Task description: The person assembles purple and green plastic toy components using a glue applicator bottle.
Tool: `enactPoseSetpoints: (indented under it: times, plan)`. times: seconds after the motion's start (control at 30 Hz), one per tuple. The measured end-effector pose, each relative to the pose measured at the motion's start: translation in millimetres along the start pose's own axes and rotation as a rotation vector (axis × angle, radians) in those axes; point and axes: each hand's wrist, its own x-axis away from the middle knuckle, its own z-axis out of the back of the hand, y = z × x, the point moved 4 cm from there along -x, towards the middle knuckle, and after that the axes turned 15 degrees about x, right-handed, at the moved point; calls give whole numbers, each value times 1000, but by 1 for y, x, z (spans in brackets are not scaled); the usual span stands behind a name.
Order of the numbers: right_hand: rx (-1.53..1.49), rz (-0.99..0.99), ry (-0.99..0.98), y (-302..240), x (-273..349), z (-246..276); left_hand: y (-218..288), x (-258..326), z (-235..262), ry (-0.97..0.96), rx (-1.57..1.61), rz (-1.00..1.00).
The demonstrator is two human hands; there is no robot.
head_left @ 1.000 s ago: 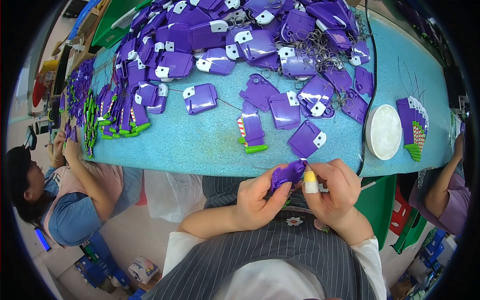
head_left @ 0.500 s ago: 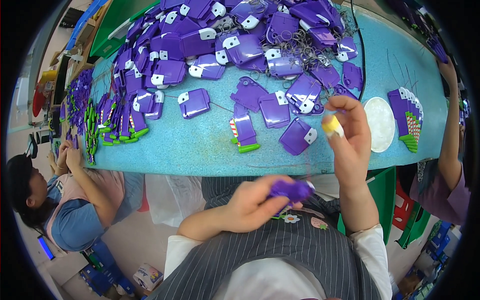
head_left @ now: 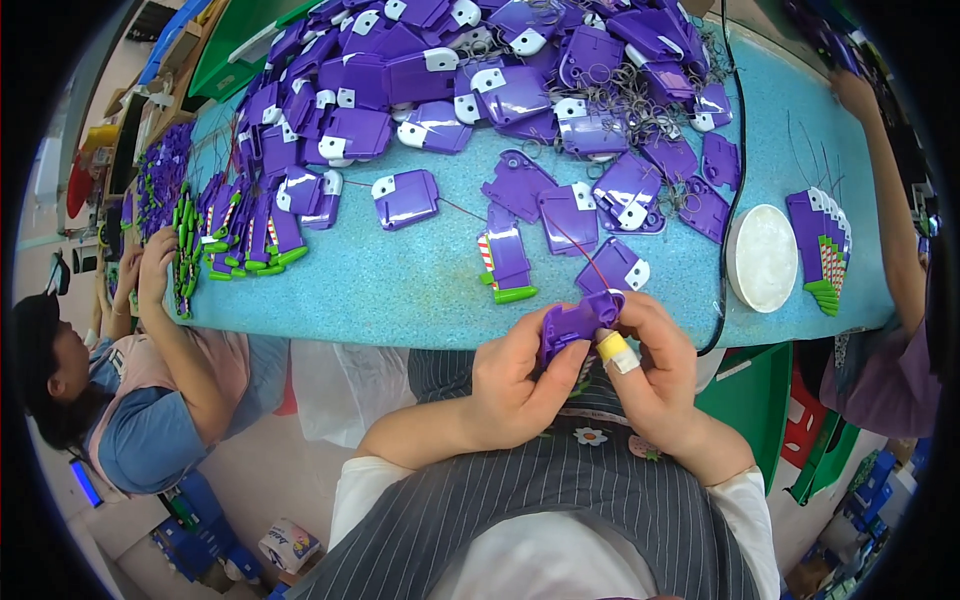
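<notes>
In front of my apron, at the table's near edge, I hold a purple plastic shell part (head_left: 577, 322) between both hands. My left hand (head_left: 515, 388) is closed round its left side, thumb on the near face. My right hand (head_left: 655, 365) pinches its right end; yellow and white tape wraps that thumb. A thin red wire (head_left: 592, 262) runs up and left from the part. Just beyond lie a loose purple shell (head_left: 612, 268) with a white corner and a purple piece with a green foot (head_left: 508, 255). What the fingertips press on inside the part is hidden.
A heap of purple shells (head_left: 365, 80) covers the back, with tangled metal rings (head_left: 640, 110) over its right. A white oval dish (head_left: 763, 258) and stacked green-footed pieces (head_left: 822, 250) sit right of a black cable (head_left: 738, 130). Co-workers (head_left: 150, 400) work either side.
My right hand has come down from above the table to grip the purple part. My left hand has lifted the part slightly. The whole view has shifted a little.
</notes>
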Motion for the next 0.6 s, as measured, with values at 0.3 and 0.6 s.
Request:
enactPoseSetpoints:
  times: [0.3,0.6]
  plan:
    - [-500,-326,6,7,10,-25,-11,15,-12,-8,481,169]
    - [1284,152,372,-3,-90,50,1,11,11,-21,637,265]
